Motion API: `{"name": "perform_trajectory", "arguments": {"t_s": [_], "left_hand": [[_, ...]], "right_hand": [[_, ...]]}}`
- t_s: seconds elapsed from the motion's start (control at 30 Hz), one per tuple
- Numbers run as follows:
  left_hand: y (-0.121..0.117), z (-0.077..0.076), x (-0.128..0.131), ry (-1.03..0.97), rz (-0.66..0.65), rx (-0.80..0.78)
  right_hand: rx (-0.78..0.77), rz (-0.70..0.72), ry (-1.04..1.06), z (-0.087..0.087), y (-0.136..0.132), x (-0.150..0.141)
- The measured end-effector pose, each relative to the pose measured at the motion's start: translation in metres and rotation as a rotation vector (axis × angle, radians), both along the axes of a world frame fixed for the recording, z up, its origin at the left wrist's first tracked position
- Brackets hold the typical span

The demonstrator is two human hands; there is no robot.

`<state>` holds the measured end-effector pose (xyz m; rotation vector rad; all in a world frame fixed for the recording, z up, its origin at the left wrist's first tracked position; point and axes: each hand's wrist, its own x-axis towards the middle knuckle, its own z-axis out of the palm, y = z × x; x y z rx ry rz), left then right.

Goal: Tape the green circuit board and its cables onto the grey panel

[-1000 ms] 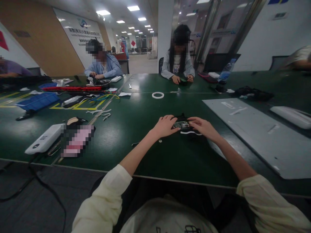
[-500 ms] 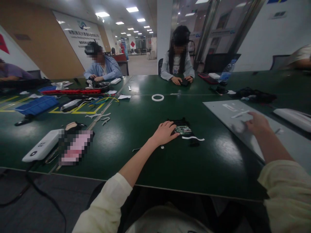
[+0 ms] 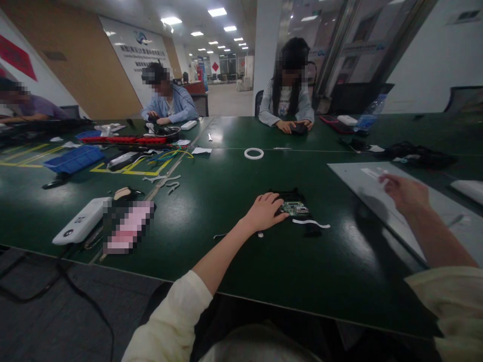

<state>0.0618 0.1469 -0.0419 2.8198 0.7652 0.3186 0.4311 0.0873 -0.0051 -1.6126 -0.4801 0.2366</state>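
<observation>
My left hand lies over the left end of a black device with a green circuit board, its fingers and thumb spanning that end. A white strip stretches along the board's near side, slightly wavy. Off to the right, my right hand hovers above a grey sheet, with its thumb and fingertips pinched together. A small pale strip shows at those fingertips, mostly hidden and blurred. Bits of white scrap rest close to my left wrist.
A white tape ring lies beyond the device. To the left are a white power bank, a pink phone, cut white strips and a blue tray. Two people sit opposite; a water bottle stands far right.
My right hand has risen off the grey sheet and turned; the white strip at its fingertips now shows far less. My left hand stays on the device. The view has swung slightly left.
</observation>
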Motion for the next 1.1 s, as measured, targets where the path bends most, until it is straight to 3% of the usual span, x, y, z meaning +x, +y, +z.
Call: {"name": "perform_trajectory", "arguments": {"t_s": [0.07, 0.13, 0.2, 0.27, 0.37, 0.43, 0.53, 0.63, 0.7, 0.8, 0.9, 1.0, 1.1], "left_hand": [[0.000, -0.001, 0.000, -0.008, -0.004, 0.002], [0.000, -0.001, -0.001, -0.017, -0.005, 0.006], [0.000, -0.003, 0.000, -0.042, -0.007, 0.014], [0.001, -0.005, 0.000, -0.076, -0.018, 0.022], [0.002, -0.009, 0.000, -0.077, -0.054, 0.016], [0.003, -0.013, 0.000, -0.049, -0.048, 0.014], [0.005, -0.019, 0.000, -0.024, -0.024, 0.041], [0.007, -0.022, -0.001, -0.027, -0.048, 0.068], [0.008, -0.023, 0.000, -0.033, -0.054, 0.083], [0.008, -0.023, 0.002, -0.031, -0.042, 0.096], [0.006, -0.022, 0.004, -0.050, -0.021, 0.111], [0.005, -0.021, 0.004, -0.069, -0.017, 0.118], [0.005, -0.020, 0.003, -0.070, -0.019, 0.121]], "right_hand": [[0.046, 0.100, 0.075, 0.009, -0.001, -0.029], [0.083, 0.372, 0.165, 0.016, -0.005, -0.072], [-0.060, 0.683, 0.168, 0.020, -0.011, -0.126], [-0.182, 0.962, 0.128, 0.016, -0.017, -0.178], [-0.214, 1.168, -0.038, 0.001, -0.018, -0.236], [-0.233, 1.152, -0.246, -0.010, -0.015, -0.257], [-0.332, 0.984, -0.690, -0.019, -0.012, -0.270], [-0.554, 0.799, -1.077, -0.018, -0.015, -0.278], [-0.695, 0.731, -1.206, -0.014, -0.020, -0.285], [-0.768, 0.688, -1.256, -0.004, -0.029, -0.283], [-0.777, 0.624, -1.140, 0.009, -0.037, -0.248], [-0.726, 0.466, -0.919, 0.015, -0.041, -0.170], [-0.779, 0.317, -0.767, 0.002, -0.045, -0.072]]}}
